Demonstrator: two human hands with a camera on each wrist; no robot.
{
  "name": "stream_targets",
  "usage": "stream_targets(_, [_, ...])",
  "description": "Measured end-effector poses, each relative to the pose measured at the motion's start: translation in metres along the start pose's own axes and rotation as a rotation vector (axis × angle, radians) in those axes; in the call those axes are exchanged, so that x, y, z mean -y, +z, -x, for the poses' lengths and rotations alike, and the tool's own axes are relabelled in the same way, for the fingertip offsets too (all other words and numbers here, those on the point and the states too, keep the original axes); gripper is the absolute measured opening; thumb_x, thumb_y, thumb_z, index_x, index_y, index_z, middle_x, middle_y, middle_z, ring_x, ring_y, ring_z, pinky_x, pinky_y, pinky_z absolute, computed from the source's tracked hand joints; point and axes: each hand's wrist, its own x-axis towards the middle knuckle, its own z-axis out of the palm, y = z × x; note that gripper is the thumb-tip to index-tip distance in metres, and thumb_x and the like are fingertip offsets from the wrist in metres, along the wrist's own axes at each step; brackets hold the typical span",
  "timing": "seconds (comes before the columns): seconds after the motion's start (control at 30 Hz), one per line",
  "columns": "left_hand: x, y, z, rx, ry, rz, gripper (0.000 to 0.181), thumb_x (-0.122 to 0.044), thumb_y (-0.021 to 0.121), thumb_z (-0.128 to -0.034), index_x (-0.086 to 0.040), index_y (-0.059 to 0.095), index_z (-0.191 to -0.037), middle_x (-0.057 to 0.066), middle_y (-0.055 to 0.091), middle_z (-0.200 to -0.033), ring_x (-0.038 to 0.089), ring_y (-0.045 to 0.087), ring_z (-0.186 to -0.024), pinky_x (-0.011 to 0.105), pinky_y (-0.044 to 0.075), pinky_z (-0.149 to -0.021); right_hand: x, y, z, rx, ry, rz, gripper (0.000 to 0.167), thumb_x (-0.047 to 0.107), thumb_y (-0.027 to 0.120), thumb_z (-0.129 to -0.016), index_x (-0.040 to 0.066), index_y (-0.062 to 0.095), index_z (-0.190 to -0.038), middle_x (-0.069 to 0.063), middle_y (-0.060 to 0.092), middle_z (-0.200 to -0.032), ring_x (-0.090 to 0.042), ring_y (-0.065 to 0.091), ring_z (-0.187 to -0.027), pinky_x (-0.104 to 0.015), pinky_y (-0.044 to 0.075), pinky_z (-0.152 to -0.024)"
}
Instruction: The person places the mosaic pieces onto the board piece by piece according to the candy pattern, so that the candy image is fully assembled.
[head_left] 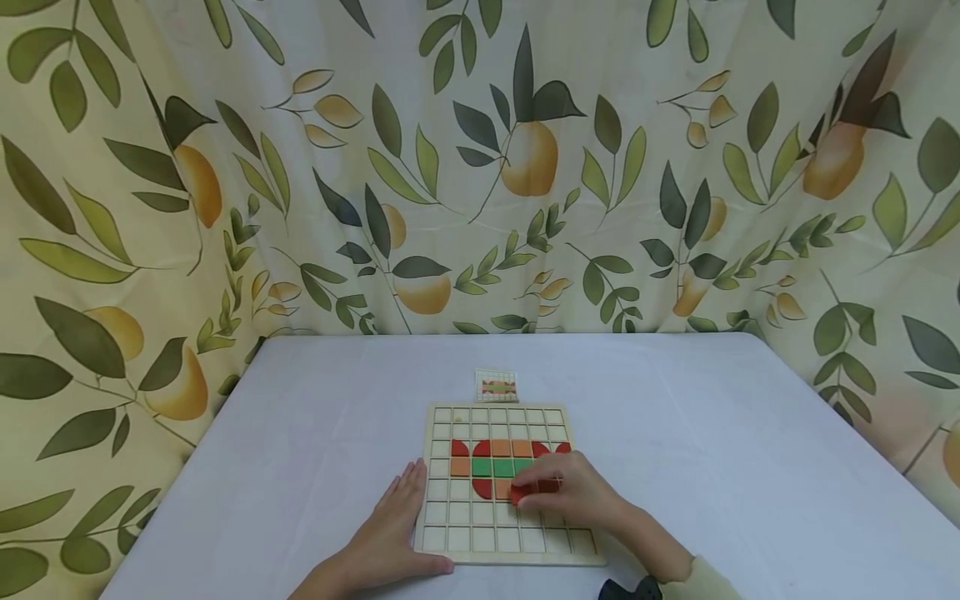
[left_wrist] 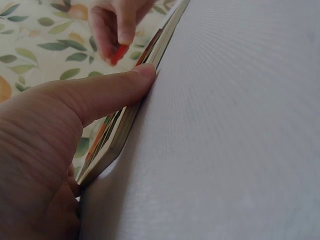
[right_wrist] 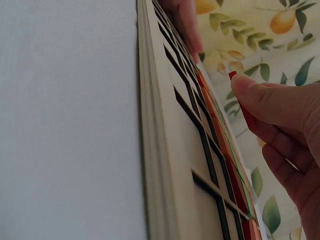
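A wooden grid board [head_left: 510, 557] lies on the table with red, orange and green tiles in its middle rows. My left hand [head_left: 390, 527] rests along the board's left side, fingers straight; its thumb [left_wrist: 117, 90] lies against the near edge. Over the right part of the pattern, my right hand [head_left: 567, 493] pinches a red tile [right_wrist: 244, 111] between thumb and fingers. In the right wrist view that tile is raised above the board. Green tiles [head_left: 502, 467] sit in a row, with orange tiles [head_left: 512, 448] behind them. My right hand hides some cells.
A small card [head_left: 497, 386] with a similar coloured grid pattern lies just beyond the board's far edge. White cloth covers the table [head_left: 337, 400]. A curtain [head_left: 480, 250] printed with leaves and fruit hangs behind and at both sides.
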Motion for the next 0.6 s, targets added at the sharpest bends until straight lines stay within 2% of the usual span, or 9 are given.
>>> stream_targets(0.13, [0.000,0.000,0.000,0.002,0.001,-0.001,0.126,-0.071,0.066,-0.0609,0.004,0.009,-0.145,0.016,0.010,-0.151,0.026,0.003,-0.138,0.048,0.006,-0.108,0.001,0.006,-0.007,0.033,0.033,-0.007,0.024,0.020,0.072,-0.079,0.007,0.072,-0.099,0.002,0.069,-0.094,-0.009,0.063,-0.086,-0.027,0.052,-0.073])
stream_targets(0.27, [0.000,-0.001,0.000,0.004,0.005,0.000,0.126,-0.071,0.066,-0.0615,0.004,0.009,-0.145,0.016,0.010,-0.151,0.026,0.002,-0.138,0.048,0.006,-0.108,0.004,0.011,-0.013,0.034,0.065,0.007,0.023,0.020,0.074,-0.078,0.010,0.073,-0.099,0.006,0.068,-0.094,-0.006,0.062,-0.086,-0.026,0.051,-0.075])
stream_targets(0.6, [-0.001,-0.001,-0.001,0.007,0.005,-0.008,0.126,-0.072,0.065,-0.0617,0.003,0.008,-0.146,0.015,0.009,-0.152,0.025,0.002,-0.139,0.048,0.006,-0.108,0.010,0.025,-0.028,0.080,0.155,-0.015,0.024,0.023,0.073,-0.078,0.012,0.073,-0.100,0.009,0.068,-0.095,-0.004,0.061,-0.088,-0.024,0.050,-0.077])
